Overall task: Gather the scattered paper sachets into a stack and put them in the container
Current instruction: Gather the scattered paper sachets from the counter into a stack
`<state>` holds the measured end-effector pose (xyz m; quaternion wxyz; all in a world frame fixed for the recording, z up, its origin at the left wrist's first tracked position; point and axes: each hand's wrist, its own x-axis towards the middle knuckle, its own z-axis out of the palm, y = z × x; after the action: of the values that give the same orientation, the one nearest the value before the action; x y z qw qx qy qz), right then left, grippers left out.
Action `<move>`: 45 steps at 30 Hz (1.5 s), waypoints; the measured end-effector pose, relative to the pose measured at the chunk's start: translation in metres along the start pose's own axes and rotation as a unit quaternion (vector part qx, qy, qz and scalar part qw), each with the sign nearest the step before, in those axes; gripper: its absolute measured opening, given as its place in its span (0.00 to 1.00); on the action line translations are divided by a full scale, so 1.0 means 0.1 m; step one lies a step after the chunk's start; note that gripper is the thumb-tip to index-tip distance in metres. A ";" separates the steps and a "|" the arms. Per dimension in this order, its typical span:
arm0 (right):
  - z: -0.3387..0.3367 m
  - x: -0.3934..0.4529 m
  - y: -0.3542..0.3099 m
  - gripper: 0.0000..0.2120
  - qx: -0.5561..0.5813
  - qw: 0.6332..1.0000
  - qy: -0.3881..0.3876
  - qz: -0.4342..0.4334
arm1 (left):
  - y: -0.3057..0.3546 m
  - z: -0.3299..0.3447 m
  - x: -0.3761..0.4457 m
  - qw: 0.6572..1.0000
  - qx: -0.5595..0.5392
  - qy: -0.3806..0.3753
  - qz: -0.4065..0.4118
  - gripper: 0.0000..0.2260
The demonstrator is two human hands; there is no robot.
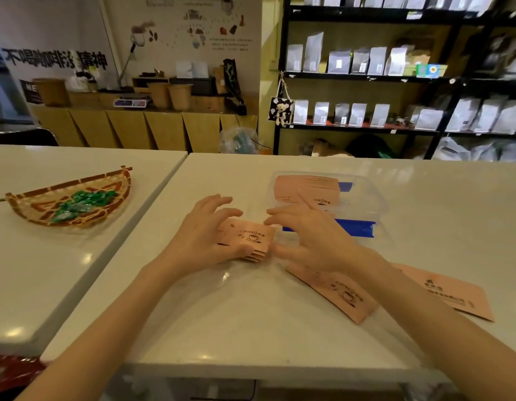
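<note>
A small stack of pink paper sachets (249, 236) printed with a coffee cup sits between my hands at the table's middle. My left hand (206, 231) grips its left side, thumb under the front edge. My right hand (306, 237) touches the stack's right end with its fingertips. A clear plastic container (366, 198) with blue clips stands just behind my right hand, and a pile of sachets (301, 188) lies inside it. One loose sachet (342, 295) lies under my right wrist, another loose sachet (450, 293) further right.
A woven fan-shaped basket (28, 204) with green wrapped sweets rests on the adjoining table at left. A seam separates the two white tables. Black shelves with white bags stand behind the far edge.
</note>
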<state>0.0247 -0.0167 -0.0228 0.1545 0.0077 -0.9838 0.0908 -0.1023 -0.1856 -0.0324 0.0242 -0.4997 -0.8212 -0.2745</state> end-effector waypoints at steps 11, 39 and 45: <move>-0.67 -1.03 0.55 0.23 0.125 0.971 0.075 0.189 | 0.93 0.43 0.20 0.953 -0.104 -0.205 0.197 0.30; -0.72 -1.82 0.96 0.21 -0.017 0.956 0.018 0.294 | 1.14 0.60 0.45 0.945 -0.022 -0.244 0.215 0.28; -0.99 -1.64 0.88 0.22 -0.061 0.961 0.095 0.252 | 1.22 0.44 0.51 0.955 -0.075 -0.204 0.201 0.32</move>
<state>0.2073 0.0858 0.0038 0.2199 -0.2585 -0.9382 0.0673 -0.0155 -0.0808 -0.0011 -0.1270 -0.7002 -0.6681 -0.2173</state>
